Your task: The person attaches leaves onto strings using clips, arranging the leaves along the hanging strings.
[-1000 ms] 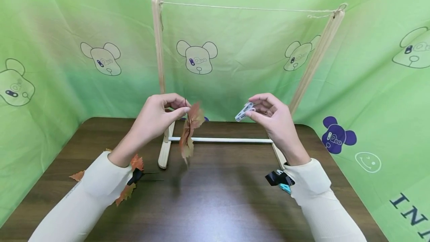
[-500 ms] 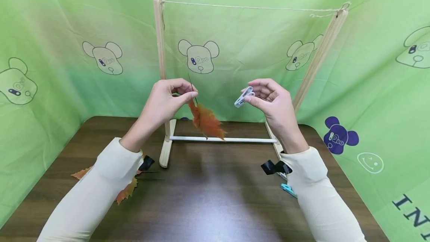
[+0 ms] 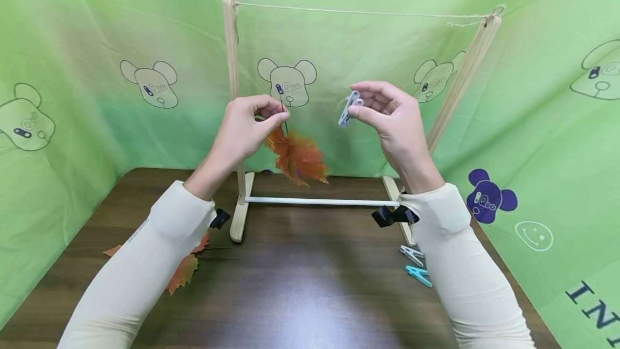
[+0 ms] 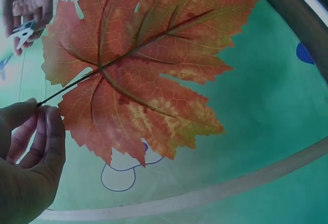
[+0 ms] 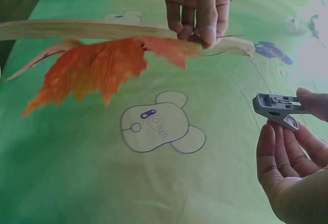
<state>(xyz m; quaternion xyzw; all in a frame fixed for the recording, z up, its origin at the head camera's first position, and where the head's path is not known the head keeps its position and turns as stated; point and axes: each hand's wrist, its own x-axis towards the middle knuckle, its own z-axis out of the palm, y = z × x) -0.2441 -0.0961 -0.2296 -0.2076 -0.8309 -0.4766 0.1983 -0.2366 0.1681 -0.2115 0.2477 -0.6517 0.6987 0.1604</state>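
Note:
My left hand [image 3: 254, 125] pinches the thin dark stem of an orange-red maple leaf [image 3: 297, 158], which hangs below the fingers. In the left wrist view the leaf [image 4: 148, 65] spreads wide, its veins showing. To the right, my right hand [image 3: 389, 112] holds a grey clothespin [image 3: 347, 109] between thumb and fingers. The right wrist view shows this clothespin [image 5: 277, 106] with the thumb on one handle and fingertips under the other. Both hands are in the air below a string [image 3: 363, 13], apart from it and from each other.
The string runs between two wooden posts [image 3: 231, 58] joined low down by a white rod [image 3: 319, 201]. More leaves [image 3: 184, 273] lie on the table [image 3: 290, 284] under the left forearm. A grey clothespin [image 3: 411, 255] and a turquoise clothespin [image 3: 418, 276] lie by the right forearm.
Both hands have risen toward the string, carrying the leaf and the grey clothespin. The leaf has turned from edge-on to show its broad face. The clothespins on the table have come into fuller view.

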